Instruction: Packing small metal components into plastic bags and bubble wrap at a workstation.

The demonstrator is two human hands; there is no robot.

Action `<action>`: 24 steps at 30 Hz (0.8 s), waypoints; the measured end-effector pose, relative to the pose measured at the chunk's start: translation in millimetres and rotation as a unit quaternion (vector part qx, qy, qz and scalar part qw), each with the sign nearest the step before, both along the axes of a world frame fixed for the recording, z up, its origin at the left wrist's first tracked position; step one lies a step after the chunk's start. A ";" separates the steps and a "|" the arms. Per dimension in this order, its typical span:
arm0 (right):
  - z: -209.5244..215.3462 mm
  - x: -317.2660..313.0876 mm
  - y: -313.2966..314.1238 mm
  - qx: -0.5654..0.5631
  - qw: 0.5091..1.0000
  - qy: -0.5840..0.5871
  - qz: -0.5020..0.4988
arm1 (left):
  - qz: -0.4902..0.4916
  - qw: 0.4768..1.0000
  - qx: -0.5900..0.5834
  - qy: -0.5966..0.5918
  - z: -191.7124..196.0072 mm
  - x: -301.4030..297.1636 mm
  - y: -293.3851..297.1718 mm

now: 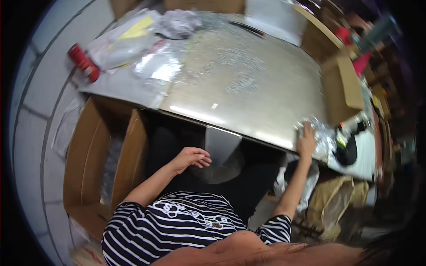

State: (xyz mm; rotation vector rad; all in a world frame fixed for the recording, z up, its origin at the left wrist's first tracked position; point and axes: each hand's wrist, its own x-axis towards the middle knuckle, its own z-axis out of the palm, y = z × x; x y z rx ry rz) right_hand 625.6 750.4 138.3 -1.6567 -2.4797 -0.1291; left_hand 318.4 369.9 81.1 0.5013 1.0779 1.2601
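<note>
My left hand (191, 160) hovers over my lap, its fingers loosely bent and slightly apart, holding nothing. Behind it, between my knees, is a grey, shiny sheet or pan (222, 146) whose exact kind I cannot make out. My right arm reaches to the table's right front corner. There my right hand (307, 141) is down in a heap of crinkled clear plastic bags (323, 133), its fingers closed on the plastic; blur hides the fingertips. Many small clear pieces (244, 66) lie scattered across the metal tabletop (284, 97).
An open cardboard box (128, 155) stands left of my lap. On the table's left are a red can (83, 63), clear bags (159, 62) and papers (137, 29). Cardboard (341, 88) borders the right side. A black object (346, 150) lies beyond the bags; a brown sack (330, 199) is below.
</note>
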 end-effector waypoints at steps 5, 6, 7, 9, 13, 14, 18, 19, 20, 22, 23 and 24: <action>26.4 -61.8 -16.6 0.048 0.996 -0.048 -0.052 | 0.180 0.953 0.116 0.214 30.3 -28.9 -2.0; 19.2 -84.4 -14.8 0.025 0.994 0.071 0.078 | 0.220 0.910 0.132 0.327 45.5 -44.9 2.1; 14.5 -106.9 -15.7 -0.001 0.962 0.183 0.200 | 0.250 0.825 0.165 0.480 60.6 -64.2 8.1; 29.8 -187.9 -43.4 -0.111 0.906 0.271 0.305 | 0.314 0.689 0.147 0.637 72.9 -101.7 16.1; -32.9 -268.8 4.1 -0.086 0.928 0.223 0.285 | 0.197 0.562 -0.037 0.802 58.9 -162.1 64.5; -38.1 -285.9 -3.6 -0.046 0.947 0.128 0.291 | 0.156 0.556 -0.073 0.813 47.7 -162.3 68.8; 2.2 -284.0 -56.5 -0.082 0.955 -0.024 0.285 | 0.118 0.526 -0.039 0.841 40.5 -107.4 60.4; -0.9 -274.8 -47.6 -0.075 0.964 0.001 0.255 | 0.134 0.513 -0.014 0.848 40.6 -93.5 58.3; -3.8 -269.0 -41.8 -0.066 0.972 0.026 0.225 | 0.144 0.525 0.021 0.839 42.8 -84.5 55.5; -13.5 -252.9 -49.1 -0.063 0.966 0.037 0.248 | 0.145 0.557 0.026 0.817 48.4 -79.6 52.5; -15.5 -243.3 -53.9 -0.061 0.959 0.050 0.273 | 0.146 0.586 0.030 0.797 49.1 -77.4 50.9; -18.1 -237.2 -60.0 -0.068 0.956 0.072 0.274 | 0.172 0.579 0.059 0.795 46.3 -78.7 48.8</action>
